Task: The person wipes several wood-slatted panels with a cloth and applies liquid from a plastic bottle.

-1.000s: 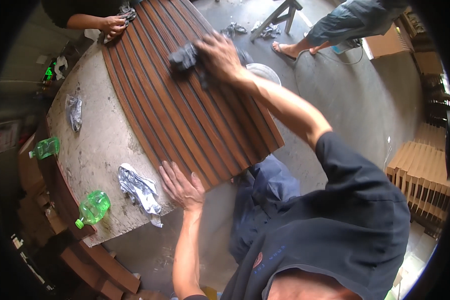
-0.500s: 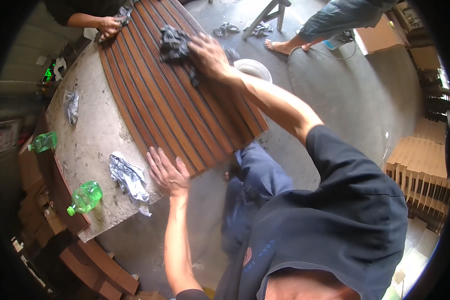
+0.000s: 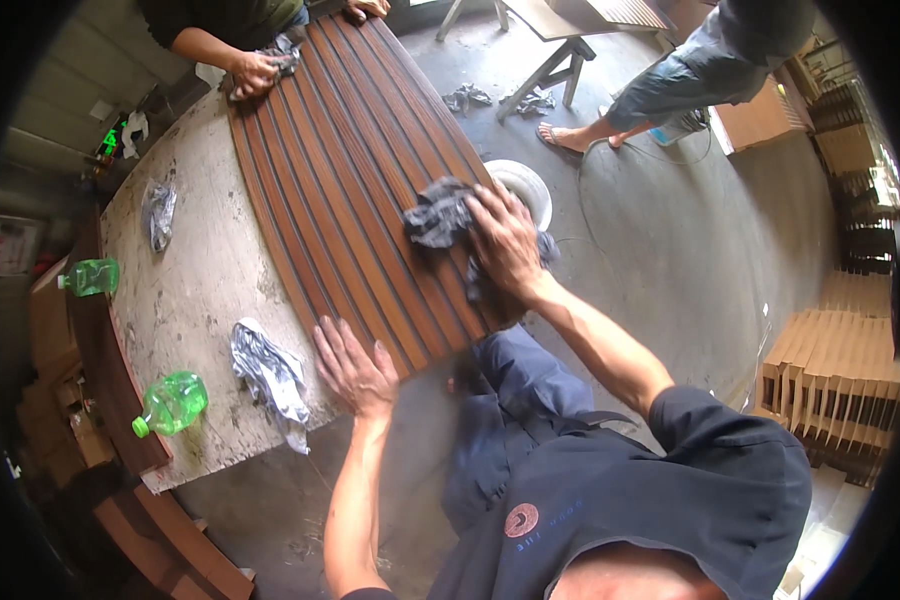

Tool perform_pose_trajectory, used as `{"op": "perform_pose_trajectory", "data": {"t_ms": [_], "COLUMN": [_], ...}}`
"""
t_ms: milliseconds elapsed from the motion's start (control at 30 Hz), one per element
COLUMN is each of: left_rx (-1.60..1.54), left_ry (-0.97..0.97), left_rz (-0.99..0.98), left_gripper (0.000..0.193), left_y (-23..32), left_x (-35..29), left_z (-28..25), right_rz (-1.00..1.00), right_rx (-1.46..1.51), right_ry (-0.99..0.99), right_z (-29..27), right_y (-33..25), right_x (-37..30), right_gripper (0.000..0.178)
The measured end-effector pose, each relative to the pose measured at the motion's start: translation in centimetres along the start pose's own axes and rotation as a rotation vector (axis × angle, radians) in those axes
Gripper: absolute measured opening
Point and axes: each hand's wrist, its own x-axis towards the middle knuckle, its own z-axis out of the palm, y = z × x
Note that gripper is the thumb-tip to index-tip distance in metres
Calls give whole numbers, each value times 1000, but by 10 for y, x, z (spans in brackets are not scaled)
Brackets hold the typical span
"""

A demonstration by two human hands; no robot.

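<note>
A brown wooden panel point(image 3: 345, 190) with long dark grooves lies across the pale, stained tabletop point(image 3: 210, 250). My right hand point(image 3: 508, 238) presses a dark grey rag point(image 3: 440, 212) onto the panel near its right edge; part of the cloth hangs out below the palm. My left hand point(image 3: 358, 372) rests flat on the panel's near left corner, fingers stretched and holding nothing. Just left of it, a crumpled white-and-grey cloth point(image 3: 270, 375) lies on the table. At the far end, a co-worker's hand point(image 3: 255, 74) holds another grey rag point(image 3: 285, 55) against the panel.
Two green bottles, one nearer point(image 3: 175, 402) and one farther point(image 3: 92, 277), lie along the table's left side. A white bucket point(image 3: 526, 190) stands beyond the panel's right edge. Another person's leg point(image 3: 635, 105) and a trestle point(image 3: 555, 75) are at the far right; stacked cardboard point(image 3: 830, 350) stands right.
My right hand has drawn the dark rag toward me and rightward along the panel. My left hand stays at the near corner. The co-worker's second hand now shows at the panel's far end.
</note>
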Motion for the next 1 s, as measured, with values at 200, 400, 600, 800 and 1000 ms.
{"op": "perform_pose_trajectory", "data": {"t_ms": [200, 400, 600, 800, 1000], "left_rx": [-6, 17, -31, -2, -9], "left_ry": [-55, -47, 8, 77, 82], "left_rz": [3, 4, 36, 5, -10], "left_gripper": [64, 65, 64, 62, 63], "left_y": [1, 4, 8, 1, -2], "left_x": [10, 15, 15, -2, -8], "left_z": [-5, -7, 1, 0, 1], "right_rz": [-38, -61, -205, -237, -159], "right_rx": [23, 26, 90, 120, 67], "right_ry": [105, 162, 261, 179, 4], "right_z": [106, 166, 155, 85, -12], "right_y": [39, 62, 96, 47, 5], "right_x": [200, 345, 324, 138, -58], "right_gripper": [39, 29, 33, 40, 44]}}
